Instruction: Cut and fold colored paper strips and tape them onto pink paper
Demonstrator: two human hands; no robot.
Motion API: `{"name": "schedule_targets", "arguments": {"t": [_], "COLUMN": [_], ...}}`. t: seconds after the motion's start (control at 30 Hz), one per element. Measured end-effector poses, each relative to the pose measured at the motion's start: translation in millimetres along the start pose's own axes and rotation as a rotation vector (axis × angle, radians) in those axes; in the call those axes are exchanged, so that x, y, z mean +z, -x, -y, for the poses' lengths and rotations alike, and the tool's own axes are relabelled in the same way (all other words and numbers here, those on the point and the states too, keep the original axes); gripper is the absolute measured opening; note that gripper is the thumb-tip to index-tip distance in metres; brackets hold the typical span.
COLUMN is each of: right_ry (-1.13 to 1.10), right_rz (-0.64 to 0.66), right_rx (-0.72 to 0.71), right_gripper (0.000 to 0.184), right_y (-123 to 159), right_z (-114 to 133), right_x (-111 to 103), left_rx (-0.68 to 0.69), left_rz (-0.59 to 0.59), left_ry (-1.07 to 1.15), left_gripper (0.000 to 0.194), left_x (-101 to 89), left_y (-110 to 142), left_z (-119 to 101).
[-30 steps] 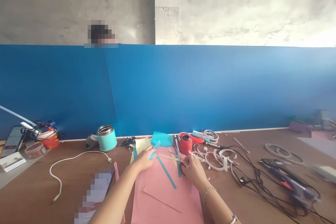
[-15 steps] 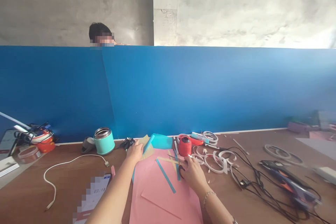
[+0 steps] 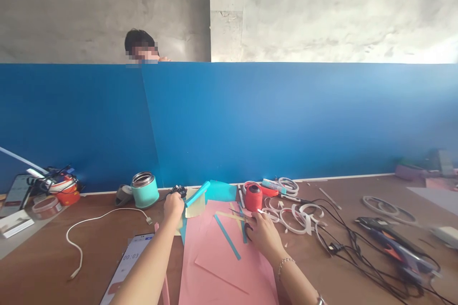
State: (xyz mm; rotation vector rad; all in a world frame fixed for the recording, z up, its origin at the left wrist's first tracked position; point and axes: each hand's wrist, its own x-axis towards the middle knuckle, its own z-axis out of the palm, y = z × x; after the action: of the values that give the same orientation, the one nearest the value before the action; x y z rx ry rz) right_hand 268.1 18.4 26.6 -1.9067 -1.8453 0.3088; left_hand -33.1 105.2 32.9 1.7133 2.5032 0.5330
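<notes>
The right hand [image 3: 263, 236] grasps scissors [image 3: 239, 213], their blades above thin paper strips [image 3: 227, 237] on the pink paper [image 3: 222, 271], which stretches from near the desk's [image 3: 96, 238] far edge toward the viewer. The left hand [image 3: 174, 207] is curled near that edge, beside the folded blue paper [image 3: 197, 194] (whether it grips anything cannot be told). Left of it stands an open turquoise container [image 3: 145, 193]; the red object [image 3: 253, 198] sits right of the paper.
</notes>
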Motion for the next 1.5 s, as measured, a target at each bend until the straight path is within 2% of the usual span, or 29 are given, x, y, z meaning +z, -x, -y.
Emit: {"name": "schedule_targets", "arguments": {"t": [0.2,0.3,0.43,0.53,0.7,0.77,0.8,0.87,0.93,1.0,1.13,1.23,1.27,1.3,1.33,1.4,1.43,1.5], "right_ry": [-0.059,-0.065,-0.031,-0.046,-0.139,-0.123,-0.099,-0.041,0.007,0.032,0.030,0.059,0.077,0.097,0.114,0.138,0.152,0.181], "right_rz": [-0.022,0.004,-0.018,-0.017,0.120,0.069,0.027,-0.007,0.082,0.186,0.252,0.226,0.213,0.201,0.192,0.168,0.142,0.095], "right_rx": [-0.008,0.033,0.041,0.059,0.180,0.121,0.047,-0.197,-0.376,-0.485,-0.595,-0.540,-0.496,-0.448,-0.408,-0.382,-0.366,-0.345], "right_gripper": [0.021,0.009,0.003,0.007,0.030,0.029,0.029,0.032,0.036,0.039,0.043,0.047,0.048,0.047,0.044,0.040,0.040,0.042], "right_y": [2.0,2.2,2.3,1.1,0.1,4.2,7.5,16.1,25.3,32.8,36.6,30.6,27.5,24.2,20.5,12.7,8.9,2.2], "right_z": [3.3,5.0,5.5,3.7,3.4,9.6,14.3,25.3,35.7,42.9,45.6,40.5,37.9,34.7,31.0,22.1,17.4,9.2], "right_x": [-4.1,-6.5,-5.5,-3.8,-7.6,-9.5,-9.5,-7.0,-1.4,5.1,12.7,13.3,13.3,13.2,13.1,12.6,12.1,10.3], "left_rx": [0.018,-0.014,-0.085,-0.106,-0.105,-0.077,-0.059,-0.008,0.070,0.157,0.288,0.480,0.634,0.775,0.857,0.880,0.849,0.814], "left_rz": [0.002,0.010,-0.040,-0.027,-0.004,-0.043,-0.064,-0.099,-0.121,-0.112,-0.187,-0.201,-0.172,-0.086,0.029,0.276,0.352,0.421], "left_ry": [-0.020,-0.020,-0.026,-0.005,0.073,0.107,0.123,0.145,0.156,0.162,0.164,0.191,0.223,0.238,0.229,0.151,0.122,0.100], "left_gripper": [0.034,0.034,0.035,0.033,0.032,0.030,0.029,0.029,0.025,0.020,0.030,0.033,0.034,0.037,0.041,0.059,0.061,0.062], "left_x": [4.2,4.0,2.6,2.2,-7.1,-13.4,-16.0,-18.6,-17.5,-14.6,-11.9,-9.8,-7.8,-5.1,-2.2,3.3,5.2,6.8], "left_y": [0.8,0.1,-2.1,-5.3,-14.4,-16.8,-17.0,-14.4,-7.1,4.9,40.7,76.2,88.9,101.5,113.8,136.4,146.4,163.9], "left_z": [-0.6,-1.7,-3.5,-2.2,1.3,-1.3,-3.8,-10.3,-17.5,-24.9,-42.4,-55.0,-57.1,-57.6,-56.5,-50.3,-46.2,-38.1]}}
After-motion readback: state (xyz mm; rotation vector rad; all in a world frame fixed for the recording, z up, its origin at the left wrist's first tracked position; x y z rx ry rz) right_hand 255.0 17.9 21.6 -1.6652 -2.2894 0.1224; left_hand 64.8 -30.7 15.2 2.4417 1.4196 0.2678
